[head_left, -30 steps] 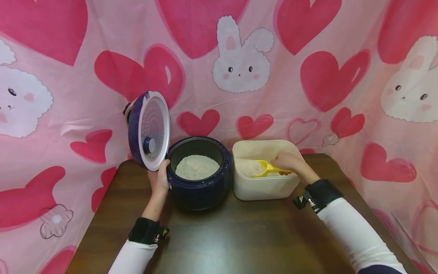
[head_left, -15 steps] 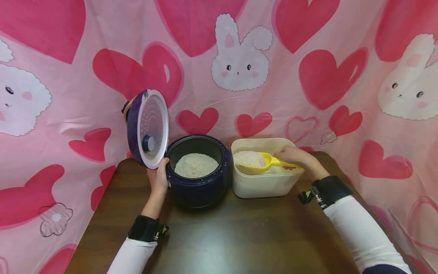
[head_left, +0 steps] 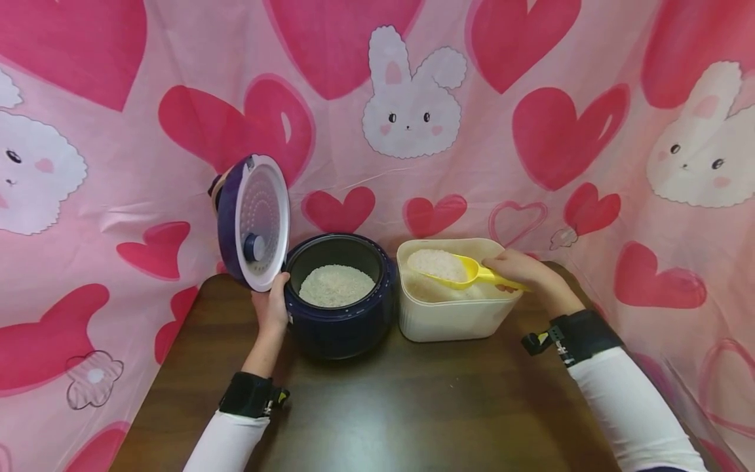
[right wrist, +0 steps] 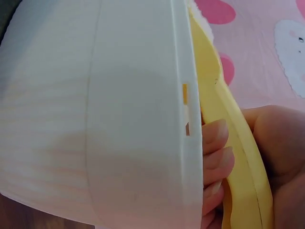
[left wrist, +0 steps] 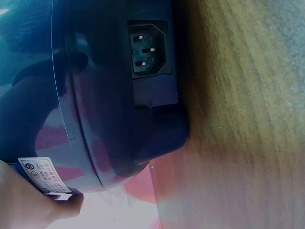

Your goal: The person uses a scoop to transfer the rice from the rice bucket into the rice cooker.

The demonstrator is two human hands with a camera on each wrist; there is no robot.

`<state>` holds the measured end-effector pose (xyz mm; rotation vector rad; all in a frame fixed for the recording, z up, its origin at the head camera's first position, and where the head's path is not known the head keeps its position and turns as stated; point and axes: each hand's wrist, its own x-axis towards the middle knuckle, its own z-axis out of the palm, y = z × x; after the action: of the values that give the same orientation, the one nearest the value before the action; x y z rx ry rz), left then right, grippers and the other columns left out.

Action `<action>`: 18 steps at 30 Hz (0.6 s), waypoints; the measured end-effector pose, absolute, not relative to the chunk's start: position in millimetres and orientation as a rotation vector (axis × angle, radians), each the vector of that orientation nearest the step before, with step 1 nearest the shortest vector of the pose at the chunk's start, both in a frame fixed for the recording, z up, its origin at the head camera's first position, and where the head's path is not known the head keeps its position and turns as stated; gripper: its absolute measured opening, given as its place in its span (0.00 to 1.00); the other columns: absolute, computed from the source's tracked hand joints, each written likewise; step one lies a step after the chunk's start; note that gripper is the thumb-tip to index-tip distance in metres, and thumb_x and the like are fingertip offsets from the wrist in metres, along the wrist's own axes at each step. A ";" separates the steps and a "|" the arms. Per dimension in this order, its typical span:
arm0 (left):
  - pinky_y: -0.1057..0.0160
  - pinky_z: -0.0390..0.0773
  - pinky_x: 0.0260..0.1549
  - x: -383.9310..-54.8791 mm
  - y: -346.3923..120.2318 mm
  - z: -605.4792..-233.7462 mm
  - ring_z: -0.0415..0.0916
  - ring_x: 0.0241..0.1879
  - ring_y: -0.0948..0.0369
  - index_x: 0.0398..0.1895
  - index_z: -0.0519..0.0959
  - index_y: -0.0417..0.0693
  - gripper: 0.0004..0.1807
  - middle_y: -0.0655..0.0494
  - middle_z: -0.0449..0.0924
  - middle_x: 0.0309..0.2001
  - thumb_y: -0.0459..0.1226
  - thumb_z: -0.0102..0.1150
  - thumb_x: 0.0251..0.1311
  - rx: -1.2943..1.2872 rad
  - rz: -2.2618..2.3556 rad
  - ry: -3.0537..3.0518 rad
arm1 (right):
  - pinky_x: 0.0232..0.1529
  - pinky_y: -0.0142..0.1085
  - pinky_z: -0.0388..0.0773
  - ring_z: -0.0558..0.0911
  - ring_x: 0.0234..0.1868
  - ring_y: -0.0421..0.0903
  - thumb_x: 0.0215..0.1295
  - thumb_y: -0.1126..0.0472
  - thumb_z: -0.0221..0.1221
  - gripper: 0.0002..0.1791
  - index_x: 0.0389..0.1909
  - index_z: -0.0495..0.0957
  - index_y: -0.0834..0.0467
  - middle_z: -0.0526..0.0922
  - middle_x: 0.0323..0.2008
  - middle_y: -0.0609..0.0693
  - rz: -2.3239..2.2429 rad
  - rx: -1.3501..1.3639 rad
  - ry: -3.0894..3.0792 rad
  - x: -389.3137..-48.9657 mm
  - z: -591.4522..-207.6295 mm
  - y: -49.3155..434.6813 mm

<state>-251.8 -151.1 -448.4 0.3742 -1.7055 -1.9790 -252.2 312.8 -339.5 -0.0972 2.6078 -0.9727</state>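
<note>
The right hand (head_left: 516,269) grips the handle of a yellow plastic scoop (head_left: 472,276), its fingers bent around it, and the scoop's bowl is above the opening of a cream, rectangular plastic bin (head_left: 451,321). A heap of white rice (head_left: 438,264) fills this bowl, near the bin's left edge, while the handle crosses above the right edge. Just to the left stands a round, dark blue rice cooker (head_left: 342,337), so the two rims leave only a narrow gap; its mouth is uncovered, with a mound of pale grains (head_left: 336,286) inside. The brown wooden table (head_left: 383,413) stretches from both vessels toward the person. The left hand (head_left: 272,311) touches the cooker's left side; its fingers are partly hidden, and I cannot tell whether they are curled. The bin's inside is partly covered by the scoop, but paler rice seems to lie below. The left wrist view shows a three-pin socket (left wrist: 148,49) and a white printed label (left wrist: 45,175), whose small text is hard to read. The raised blue lid with white inner plate (head_left: 262,223) blocks the cooker's left side, and a pink cloth with hearts and rabbits (head_left: 354,151) closes the back.
</note>
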 end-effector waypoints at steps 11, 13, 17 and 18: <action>0.70 0.67 0.55 -252.9 -151.4 -451.3 0.71 0.46 0.63 0.55 0.76 0.42 0.20 0.60 0.78 0.44 0.38 0.61 0.59 0.372 -1.968 -1.721 | 0.28 0.33 0.74 0.74 0.23 0.49 0.81 0.46 0.47 0.26 0.26 0.77 0.59 0.75 0.21 0.49 -1.106 -0.108 2.545 -247.6 -339.6 319.0; 0.70 0.66 0.55 -253.2 -151.6 -452.1 0.71 0.47 0.63 0.55 0.76 0.42 0.21 0.60 0.78 0.45 0.38 0.61 0.59 0.368 -1.967 -1.718 | 0.27 0.34 0.74 0.74 0.23 0.49 0.81 0.46 0.47 0.26 0.26 0.76 0.59 0.75 0.20 0.49 -1.119 -0.106 2.544 -247.3 -340.2 319.7; 0.70 0.66 0.56 -253.5 -152.2 -452.2 0.71 0.47 0.63 0.55 0.76 0.42 0.21 0.58 0.78 0.46 0.38 0.61 0.59 0.367 -1.954 -1.717 | 0.27 0.34 0.73 0.74 0.23 0.49 0.81 0.46 0.47 0.28 0.24 0.77 0.59 0.75 0.20 0.49 -1.131 -0.110 2.551 -246.3 -339.7 318.8; 0.70 0.66 0.55 -253.6 -152.5 -452.2 0.71 0.47 0.63 0.55 0.76 0.42 0.21 0.58 0.78 0.46 0.38 0.61 0.59 0.368 -1.948 -1.722 | 0.26 0.34 0.73 0.74 0.23 0.49 0.81 0.46 0.47 0.28 0.24 0.77 0.60 0.75 0.20 0.49 -1.132 -0.110 2.550 -246.1 -339.3 318.4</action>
<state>-253.6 -152.5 -452.2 0.3682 -1.7224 -1.9485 -246.1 318.4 -339.3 -0.1098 2.5504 -1.1323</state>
